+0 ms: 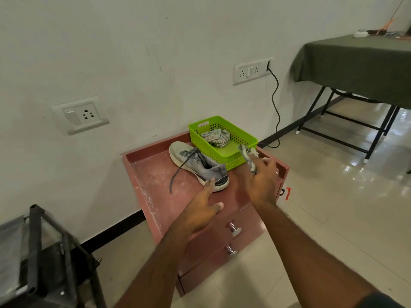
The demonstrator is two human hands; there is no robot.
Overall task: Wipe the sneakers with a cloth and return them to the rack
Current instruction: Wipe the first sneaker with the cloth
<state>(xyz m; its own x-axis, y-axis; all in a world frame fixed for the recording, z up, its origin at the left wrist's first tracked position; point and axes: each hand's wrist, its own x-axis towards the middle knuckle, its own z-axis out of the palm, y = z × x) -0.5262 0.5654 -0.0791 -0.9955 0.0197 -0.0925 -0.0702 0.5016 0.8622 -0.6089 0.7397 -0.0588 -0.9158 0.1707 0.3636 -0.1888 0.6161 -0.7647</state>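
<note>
a grey sneaker is seen lying on the red worktop, just beside a green basket. its heel is touched by the left hand, fingers spread. a limp cloth is pinched in the right hand. the sneaker is judged light, best gripped at its stiffer heel.

Setting: plain indoor room — sparsely furnished, part utility, part living space.
Walls: scuffed white wall with surface-mounted socket panels and a plugged-in black cable.
Floor: glossy beige tiles with black skirting.
Furniture: red drawer unit; folding table under green cloth; dark metal rack — low, beside the wall.
</note>
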